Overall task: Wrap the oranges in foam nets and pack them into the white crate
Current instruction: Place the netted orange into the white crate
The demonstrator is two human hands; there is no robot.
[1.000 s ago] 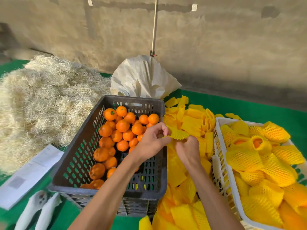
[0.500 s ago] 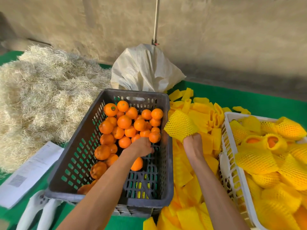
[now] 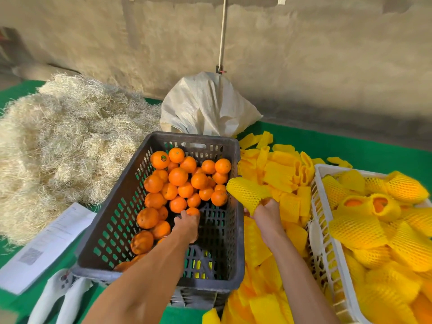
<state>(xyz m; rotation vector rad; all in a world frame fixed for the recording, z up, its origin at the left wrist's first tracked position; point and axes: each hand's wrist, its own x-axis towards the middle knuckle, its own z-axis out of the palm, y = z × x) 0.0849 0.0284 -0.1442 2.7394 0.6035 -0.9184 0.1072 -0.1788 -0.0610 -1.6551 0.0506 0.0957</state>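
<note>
Left hand [image 3: 187, 224] reaches down into the dark crate [image 3: 131, 195], a grey plastic box with slotted walls. Its fingers curl over a small loose orange [image 3: 193, 211] at the near edge of the heap of oranges [image 3: 184, 181]; the grip is only partly visible from behind. The fruit beyond the hand is round, smooth-skinned and glossy, and 1 at the far left carries a small dark sticker.

Right hand [image 3: 266, 212] is just right of that crate's wall and pinches the lower end of a foam net [image 3: 247, 192]. The net is a yellow tube of soft diamond mesh, held up and tilted toward the dark crate, with its open end away from the hand.

Under and beyond the right hand lies a loose pile of flat foam nets [image 3: 280, 174] on the green cover [image 3: 350, 146].

To the right of the right hand sits the white crate [image 3: 323, 232], of ribbed plastic, filled with wrapped oranges [image 3: 357, 228]; orange skin shows at 2 open net ends.

Far left of the left hand: a mound of pale, stringy straw [image 3: 58, 141] and a printed paper sheet [image 3: 46, 244]. Beyond the dark crate slumps a woven white sack [image 3: 205, 106].
</note>
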